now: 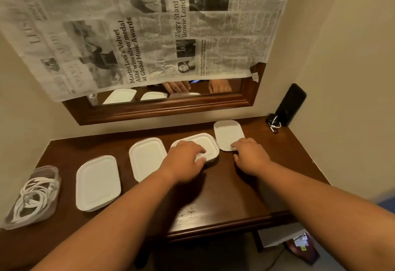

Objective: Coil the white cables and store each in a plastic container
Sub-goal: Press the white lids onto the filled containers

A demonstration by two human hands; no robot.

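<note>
Several white cables point(32, 196) lie tangled in a clear plastic tub point(50, 171) at the table's far left. Two white lidded containers point(97, 182) point(147, 157) sit in a row on the dark wooden table point(224, 196). My left hand point(186, 156) grips the near edge of a third white container point(208, 141), fingers on top and thumb at its side. A loose white lid point(227, 131) lies flat to its right. My right hand point(250, 153) touches the lid's near corner with its fingertips, thumb apart from it.
A black phone point(291, 104) leans on the wall at the back right, with a small black item and keyring point(273, 122) beside it. A wood-framed mirror point(162, 108), partly covered by newspaper, hangs behind the table. Walls close in left and right.
</note>
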